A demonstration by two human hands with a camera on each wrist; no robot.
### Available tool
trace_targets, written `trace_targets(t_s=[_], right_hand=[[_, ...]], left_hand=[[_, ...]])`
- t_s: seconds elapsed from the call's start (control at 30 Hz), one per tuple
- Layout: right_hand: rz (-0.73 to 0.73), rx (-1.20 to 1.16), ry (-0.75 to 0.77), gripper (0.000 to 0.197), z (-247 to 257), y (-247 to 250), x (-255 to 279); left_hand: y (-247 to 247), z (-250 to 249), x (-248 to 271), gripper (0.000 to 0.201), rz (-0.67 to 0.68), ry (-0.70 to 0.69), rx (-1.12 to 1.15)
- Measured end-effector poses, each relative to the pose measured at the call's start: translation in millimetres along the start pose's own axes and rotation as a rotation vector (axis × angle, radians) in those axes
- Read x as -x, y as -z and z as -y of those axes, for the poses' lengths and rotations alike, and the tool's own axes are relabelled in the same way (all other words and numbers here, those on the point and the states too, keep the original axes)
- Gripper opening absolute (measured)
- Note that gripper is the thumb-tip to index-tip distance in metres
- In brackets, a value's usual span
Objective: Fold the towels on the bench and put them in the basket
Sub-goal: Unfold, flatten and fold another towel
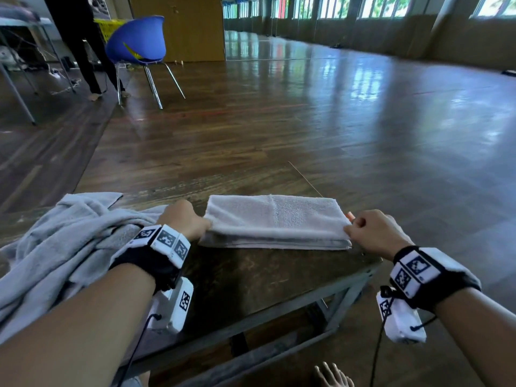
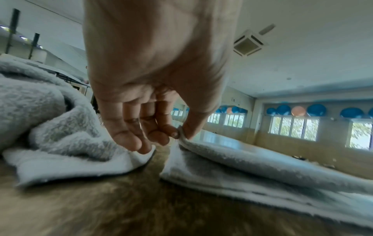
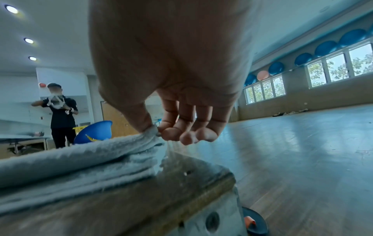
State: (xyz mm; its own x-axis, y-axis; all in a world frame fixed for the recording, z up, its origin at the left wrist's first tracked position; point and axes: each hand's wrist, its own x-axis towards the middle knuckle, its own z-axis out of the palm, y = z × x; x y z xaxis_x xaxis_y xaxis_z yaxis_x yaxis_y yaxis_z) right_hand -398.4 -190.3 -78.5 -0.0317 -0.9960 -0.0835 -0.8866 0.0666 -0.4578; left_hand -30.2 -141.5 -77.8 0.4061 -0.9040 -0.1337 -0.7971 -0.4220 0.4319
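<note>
My left hand (image 1: 183,219) pinches the near-left corner of the folded towel (image 1: 275,222) between thumb and forefinger, as the left wrist view confirms, the remaining fingers (image 2: 129,138) hanging curled just above a corner of the crumpled towel pile (image 1: 67,233). My right hand (image 1: 374,233) pinches the opposite, near-right corner in the same manner, thumb on top of the upper layer. The folded towel lies flat as a narrow strip of several stacked layers across the far end of the bench (image 1: 251,275), its right end close to the bench's corner; the pile lies on the bench just to its left, the two apart by a bare strip of wood. I judge the step in hand to be a lengthwise fold at or near completion, both corners being drawn level with the near edge. The next move probably calls for folding the strip end over end, which requires keeping the layers aligned so they do not slide. A basket-like yellow object (image 1: 107,26) shows behind the blue chair (image 1: 136,41), well apart from the bench; whether it is the task's basket I cannot tell.
</note>
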Motion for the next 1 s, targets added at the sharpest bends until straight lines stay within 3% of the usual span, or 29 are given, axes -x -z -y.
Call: trace_targets(t_s=[0.1, 0.17, 0.23, 0.33, 0.4, 0.47, 0.57, 0.63, 0.7, 0.77, 0.8, 0.9, 1.0], right_hand=[[0.071, 0.049, -0.023, 0.017, 6.4, 5.9, 7.0], [0.009, 0.183, 0.032, 0.009, 8.3, 1.9, 12.7], [-0.052, 0.217, 0.216, 0.018, 10.9, -6.0, 15.5], [0.115, 0.120, 0.494, 0.031, 22.1, -18.0, 20.5], [0.218, 0.175, 0.550, 0.034, 25.5, -27.3, 23.6], [0.216, 0.247, 0.576, 0.031, 26.0, -33.2, 23.8], [0.252, 0.323, 0.515, 0.020, 36.1, -24.9, 23.1], [0.293, 0.382, 0.500, 0.027, 43.1, -21.7, 25.6], [0.215, 0.389, 0.528, 0.033, 47.4, -24.1, 32.0], [0.102, 0.322, 0.609, 0.022, 53.7, -30.7, 40.0], [0.096, 0.269, 0.659, 0.017, 58.4, -34.4, 43.0], [0.257, 0.153, 0.726, 0.051, 72.2, -49.1, 45.3], [0.384, 0.073, 0.699, 0.069, 76.4, -62.0, 43.2]], left_hand=[[2.0, -0.3, 4.9, 0.030, -0.039, 0.017, -0.058], [-4.9, 0.5, 9.0, 0.020, -0.102, -0.108, -0.152], [-12.3, -3.9, 12.1, 0.015, -0.126, -0.325, -0.137], [-21.0, -17.1, 19.3, 0.025, 0.055, -0.555, -0.130], [-28.3, -21.9, 25.7, 0.036, 0.171, -0.555, -0.223], [-32.4, -24.8, 30.1, 0.042, 0.191, -0.528, -0.310], [-26.5, -33.6, 36.3, 0.027, 0.241, -0.484, -0.290], [-24.8, -38.3, 41.4, 0.033, 0.294, -0.442, -0.210], [-27.1, -40.5, 45.3, 0.036, 0.212, -0.498, -0.222], [-33.2, -43.4, 48.9, 0.028, 0.083, -0.609, -0.278], [-37.8, -45.0, 50.0, 0.033, 0.079, -0.633, -0.294], [-57.9, -45.8, 54.7, 0.076, 0.234, -0.565, -0.358], [-67.9, -37.3, 55.6, 0.088, 0.345, -0.499, -0.394]])
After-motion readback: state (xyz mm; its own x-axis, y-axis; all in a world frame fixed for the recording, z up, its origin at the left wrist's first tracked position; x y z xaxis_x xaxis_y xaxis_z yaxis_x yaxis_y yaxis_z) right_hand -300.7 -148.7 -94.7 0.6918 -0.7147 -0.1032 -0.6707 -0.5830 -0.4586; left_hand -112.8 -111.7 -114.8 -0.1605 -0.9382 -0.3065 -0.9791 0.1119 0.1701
